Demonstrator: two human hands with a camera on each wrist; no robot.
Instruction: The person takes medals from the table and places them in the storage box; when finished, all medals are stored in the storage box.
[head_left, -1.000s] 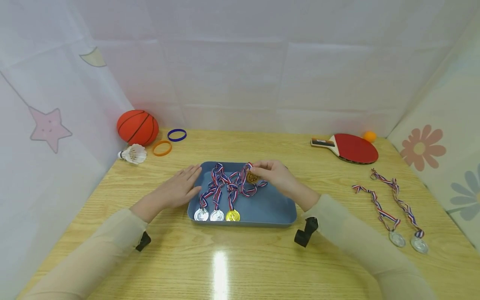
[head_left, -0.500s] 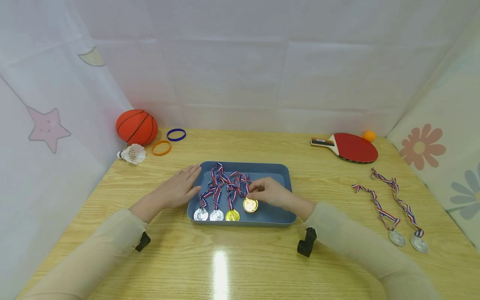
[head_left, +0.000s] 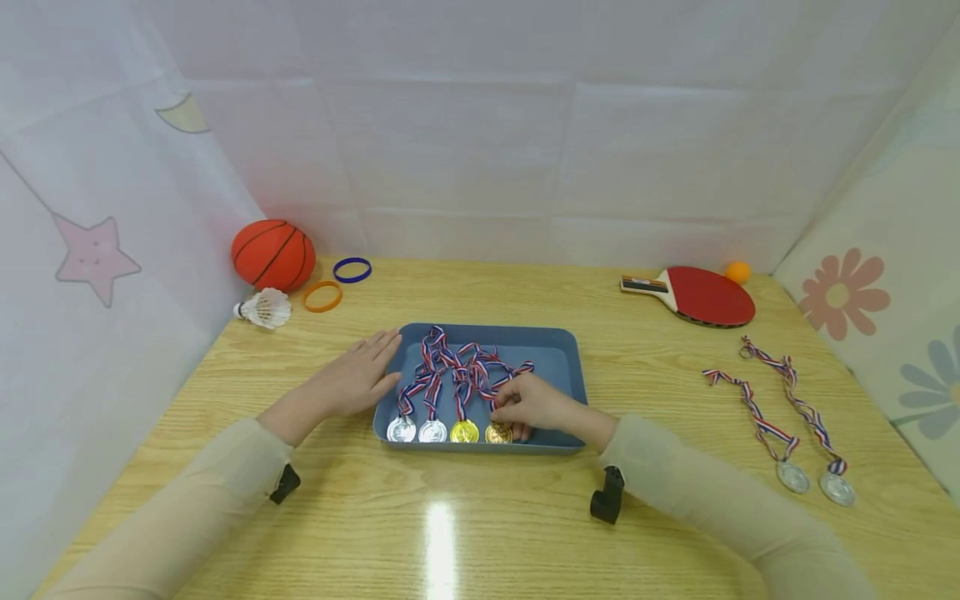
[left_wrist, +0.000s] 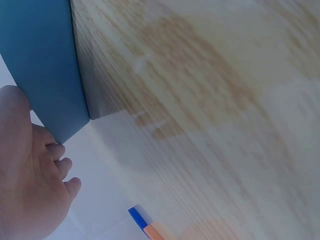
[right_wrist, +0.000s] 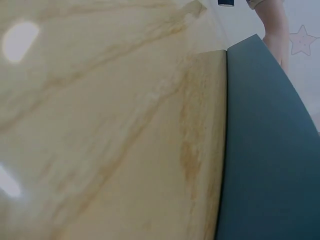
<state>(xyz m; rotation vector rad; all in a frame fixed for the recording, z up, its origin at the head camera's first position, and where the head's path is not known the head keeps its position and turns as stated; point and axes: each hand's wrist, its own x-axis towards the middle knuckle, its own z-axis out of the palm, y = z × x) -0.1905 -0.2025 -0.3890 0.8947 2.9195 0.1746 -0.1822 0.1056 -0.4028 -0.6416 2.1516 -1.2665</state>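
A blue-grey tray [head_left: 540, 336] holds a row of medals on striped ribbons along its near side. From the left they are a silver medal [head_left: 401, 429], another silver medal [head_left: 432, 431], a gold medal [head_left: 464, 431] and a bronze-toned gold medal [head_left: 498, 432]. My right hand [head_left: 534, 404] pinches this last medal by its ribbon, just above the disc. With fingers extended, my left hand [head_left: 356, 379] rests against the tray's left rim. In the left wrist view, its fingers [left_wrist: 55, 152] reach the tray wall [left_wrist: 45, 65]. The right wrist view shows only the tray's side, my right hand being hidden.
Two silver medals [head_left: 792, 476] with ribbons lie to the right. A red table tennis bat [head_left: 708, 296] and orange ball [head_left: 738, 272] are back right. Back left are a small basketball [head_left: 273, 256], a shuttlecock [head_left: 265, 308], an orange wristband [head_left: 322, 308] and a blue wristband [head_left: 352, 277].
My right hand has brought the bronze-toned medal from the tray's back toward its near side, setting it beside the gold one. My left hand has stayed at the tray's left rim.
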